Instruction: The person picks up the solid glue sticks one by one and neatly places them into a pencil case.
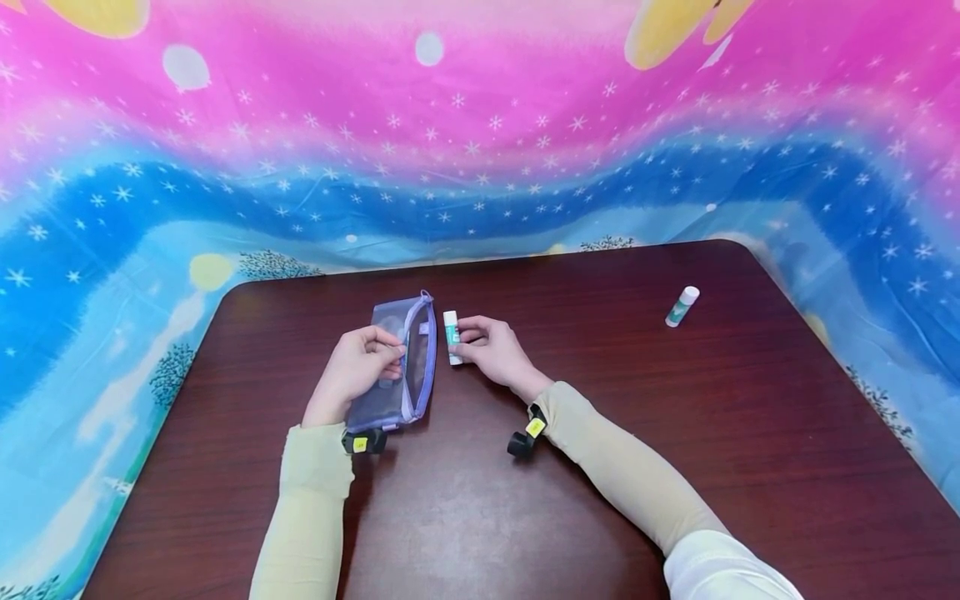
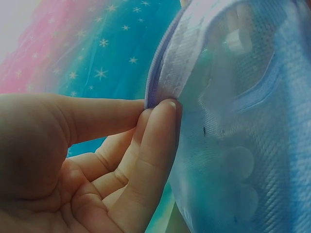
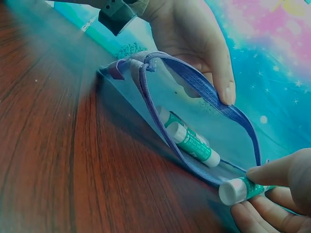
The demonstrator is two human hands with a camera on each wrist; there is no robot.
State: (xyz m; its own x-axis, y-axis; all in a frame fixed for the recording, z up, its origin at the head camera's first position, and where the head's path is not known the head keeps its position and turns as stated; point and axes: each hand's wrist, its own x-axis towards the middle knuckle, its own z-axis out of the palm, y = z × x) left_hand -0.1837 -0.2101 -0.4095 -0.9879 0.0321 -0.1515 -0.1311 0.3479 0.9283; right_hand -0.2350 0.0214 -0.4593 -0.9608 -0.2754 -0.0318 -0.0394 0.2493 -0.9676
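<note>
A see-through mesh pouch (image 1: pixel 367 408) with a purple zipper lies at the left of the table, its mouth held apart. My left hand (image 1: pixel 365 364) pinches one zipper edge (image 2: pixel 160 73) between thumb and fingers. Inside the pouch lie two glue sticks (image 3: pixel 192 144) with green labels and white caps, seen in the right wrist view. My right hand (image 1: pixel 495 354) holds another glue stick (image 1: pixel 452 337) between thumb and fingers, just right of the pouch's mouth. In the right wrist view this stick (image 3: pixel 238 191) is close beside the zipper rim.
One more glue stick (image 1: pixel 682 307) lies toward the back right of the dark wooden table (image 1: pixel 600 375). A printed cloth (image 1: pixel 480 133) with snowflakes hangs behind the table and along its sides. Small black cameras (image 1: pixel 522 442) are strapped to both wrists.
</note>
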